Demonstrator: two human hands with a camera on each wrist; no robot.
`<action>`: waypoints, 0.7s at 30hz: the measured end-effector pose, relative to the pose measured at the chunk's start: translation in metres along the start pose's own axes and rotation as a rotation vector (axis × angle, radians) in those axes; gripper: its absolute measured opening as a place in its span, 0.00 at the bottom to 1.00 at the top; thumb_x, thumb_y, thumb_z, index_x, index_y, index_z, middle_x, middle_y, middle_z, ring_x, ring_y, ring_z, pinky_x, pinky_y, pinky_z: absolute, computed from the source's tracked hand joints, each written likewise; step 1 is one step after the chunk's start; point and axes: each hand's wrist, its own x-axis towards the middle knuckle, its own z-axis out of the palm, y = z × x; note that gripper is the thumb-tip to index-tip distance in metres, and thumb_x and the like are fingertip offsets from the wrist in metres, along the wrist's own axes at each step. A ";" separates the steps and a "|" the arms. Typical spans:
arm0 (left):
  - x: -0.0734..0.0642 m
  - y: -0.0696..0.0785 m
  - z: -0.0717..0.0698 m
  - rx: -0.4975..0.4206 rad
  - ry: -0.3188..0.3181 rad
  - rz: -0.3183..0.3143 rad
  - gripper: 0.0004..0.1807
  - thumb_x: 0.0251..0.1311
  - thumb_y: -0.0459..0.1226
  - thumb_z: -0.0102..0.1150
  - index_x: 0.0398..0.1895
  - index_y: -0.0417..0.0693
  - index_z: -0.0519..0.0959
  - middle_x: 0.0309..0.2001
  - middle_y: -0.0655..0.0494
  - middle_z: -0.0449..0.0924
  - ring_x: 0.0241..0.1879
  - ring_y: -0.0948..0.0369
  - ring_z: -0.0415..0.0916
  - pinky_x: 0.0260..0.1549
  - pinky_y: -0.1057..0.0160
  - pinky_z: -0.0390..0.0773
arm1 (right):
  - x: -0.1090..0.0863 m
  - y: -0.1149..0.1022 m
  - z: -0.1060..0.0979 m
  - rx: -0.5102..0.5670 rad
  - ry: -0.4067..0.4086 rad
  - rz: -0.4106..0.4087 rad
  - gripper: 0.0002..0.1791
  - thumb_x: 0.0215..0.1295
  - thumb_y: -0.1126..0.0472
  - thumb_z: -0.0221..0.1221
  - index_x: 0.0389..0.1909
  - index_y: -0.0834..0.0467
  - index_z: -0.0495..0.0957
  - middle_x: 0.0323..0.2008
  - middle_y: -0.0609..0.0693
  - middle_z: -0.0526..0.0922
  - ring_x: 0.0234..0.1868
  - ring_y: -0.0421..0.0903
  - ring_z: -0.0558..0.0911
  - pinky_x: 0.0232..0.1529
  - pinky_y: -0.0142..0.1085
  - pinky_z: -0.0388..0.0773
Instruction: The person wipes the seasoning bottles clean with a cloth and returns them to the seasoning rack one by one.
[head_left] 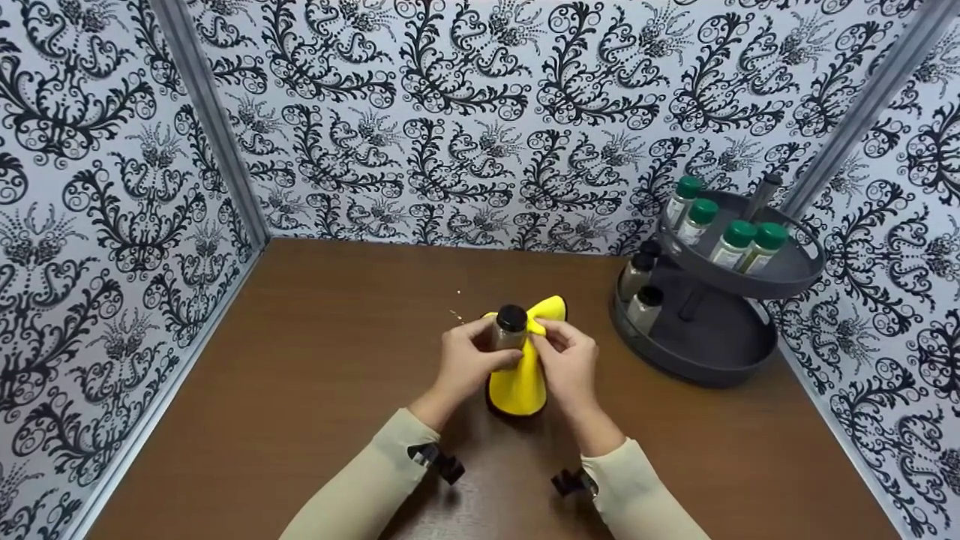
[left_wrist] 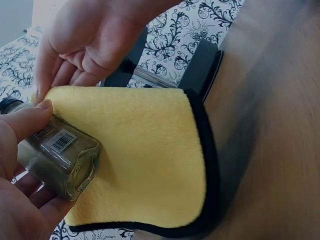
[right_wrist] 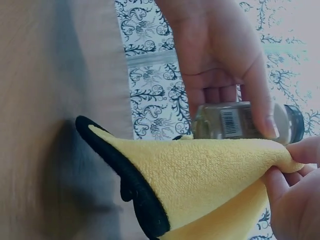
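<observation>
My left hand [head_left: 465, 361] grips a square glass spice jar [left_wrist: 62, 150] with a black lid and a barcode label. In the head view the jar stands about upright, lid on top. My right hand [head_left: 568, 364] pinches a yellow cloth [head_left: 519, 386] with black edging between thumb and fingers, right beside the jar. The cloth hangs down from that pinch in folds, as the right wrist view shows. Seen from the left wrist, the cloth spreads behind the jar. Whether cloth and jar press together cannot be told.
A dark two-tier round stand [head_left: 694, 367] is at the right. Its upper tier bears several green-capped jars [head_left: 733, 244] and one dark-topped container; black-lidded jars [head_left: 645, 309] stand on the lower tier. Small light crumbs [head_left: 457, 316] lie on the brown table [head_left: 337, 337]. Patterned walls enclose it.
</observation>
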 end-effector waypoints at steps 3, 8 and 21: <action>-0.001 -0.001 0.001 0.002 -0.010 -0.021 0.27 0.48 0.44 0.86 0.54 0.55 0.90 0.46 0.57 0.92 0.43 0.61 0.87 0.47 0.62 0.88 | 0.000 -0.002 -0.001 0.008 0.009 -0.011 0.11 0.65 0.72 0.70 0.48 0.69 0.89 0.46 0.65 0.91 0.40 0.39 0.90 0.45 0.29 0.87; -0.002 -0.005 0.003 -0.019 -0.029 -0.040 0.26 0.48 0.42 0.86 0.54 0.55 0.90 0.45 0.56 0.92 0.43 0.61 0.88 0.45 0.62 0.89 | 0.001 -0.004 -0.003 0.032 0.014 -0.056 0.10 0.64 0.73 0.70 0.46 0.69 0.89 0.44 0.67 0.91 0.38 0.38 0.90 0.44 0.29 0.87; 0.002 -0.003 -0.002 -0.056 -0.006 -0.033 0.26 0.47 0.41 0.86 0.53 0.55 0.90 0.46 0.55 0.92 0.43 0.59 0.88 0.45 0.61 0.89 | -0.001 0.007 0.002 0.009 -0.035 -0.045 0.11 0.66 0.73 0.68 0.48 0.67 0.89 0.46 0.64 0.91 0.39 0.40 0.89 0.45 0.29 0.86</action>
